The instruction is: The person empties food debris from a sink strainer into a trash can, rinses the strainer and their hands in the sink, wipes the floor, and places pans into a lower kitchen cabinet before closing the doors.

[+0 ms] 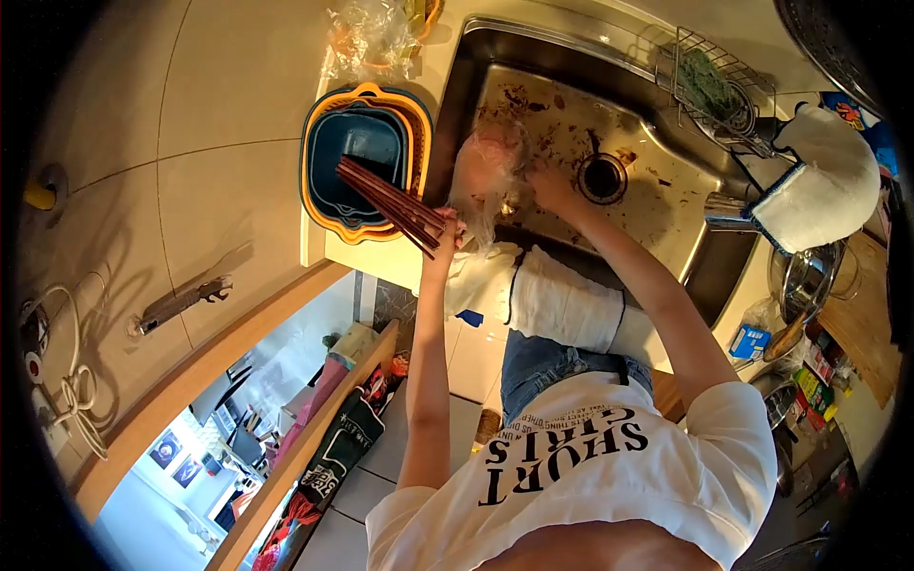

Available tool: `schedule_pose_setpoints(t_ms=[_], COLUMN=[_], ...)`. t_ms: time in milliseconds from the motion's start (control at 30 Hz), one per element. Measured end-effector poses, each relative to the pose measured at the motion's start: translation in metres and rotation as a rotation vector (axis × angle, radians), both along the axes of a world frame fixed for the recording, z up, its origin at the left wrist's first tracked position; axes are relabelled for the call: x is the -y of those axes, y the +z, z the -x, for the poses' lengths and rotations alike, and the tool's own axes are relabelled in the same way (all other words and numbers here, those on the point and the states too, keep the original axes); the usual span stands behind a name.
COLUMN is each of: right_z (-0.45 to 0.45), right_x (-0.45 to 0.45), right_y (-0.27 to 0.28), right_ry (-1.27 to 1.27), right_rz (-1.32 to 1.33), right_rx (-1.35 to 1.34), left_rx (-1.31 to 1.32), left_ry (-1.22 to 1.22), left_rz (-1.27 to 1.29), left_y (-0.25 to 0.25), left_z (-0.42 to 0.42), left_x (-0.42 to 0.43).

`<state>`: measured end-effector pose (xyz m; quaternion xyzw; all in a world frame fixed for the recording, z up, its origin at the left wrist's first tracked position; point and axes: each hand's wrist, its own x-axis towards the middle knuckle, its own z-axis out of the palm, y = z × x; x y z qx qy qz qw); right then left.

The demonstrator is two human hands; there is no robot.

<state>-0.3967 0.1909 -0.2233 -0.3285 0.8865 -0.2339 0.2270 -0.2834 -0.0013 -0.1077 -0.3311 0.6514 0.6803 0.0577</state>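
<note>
My left hand (449,231) is closed around a bundle of brown chopsticks (386,202), which slants out over the stacked basins. Beside those fingers a clear plastic bag (490,167) with something pinkish in it hangs at the sink's left side; whether this hand grips the bag too is unclear. Over the sink (628,214), my right hand (550,186) is close to the bag's right side, its fingers blurred. Dark food scraps (519,100) are scattered on the sink floor around the drain (602,178).
Nested dark and yellow plastic basins (368,93) stand left of the sink. Crumpled clear plastic (367,43) lies behind them. White cloths (562,300) drape over the sink's front edge. A wire rack (671,71) with a green scrubber (706,86) and another cloth (824,181) are at right.
</note>
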Motion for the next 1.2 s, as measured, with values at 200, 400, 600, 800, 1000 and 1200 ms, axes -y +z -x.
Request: schedule_pose_setpoints(t_ms=[200,400,600,800,1000,1200], right_z=[-0.029,-0.055,-0.058,-0.058,-0.043,-0.028], right_x=[0.017,0.048,0.077,0.090,0.051,0.023], right_y=[-0.006,-0.034,-0.056,-0.096,-0.053,-0.016], right_ry=[-0.075,-0.485,-1.222,-1.358,-1.092,-0.977], right_rz=[0.246,0.302,0.806,0.986,1.279,1.138], right_rx=[-0.209,0.872,1.442,1.376,1.791,1.683], left_rx=[-0.047,-0.020,0.130,0.085,-0.219,0.024], left_ry=[0.155,0.159,-0.015,-0.146,-0.539,-0.894], left_rz=[-0.257,-0.275,-0.112,0.051,0.792,0.772], left_y=[0.000,0.005,0.009,-0.009,0.011,-0.037], left_z=[0.004,0.014,0.020,0.014,0.046,0.074], left_x=[0.001,-0.007,-0.021,-0.017,-0.043,-0.055])
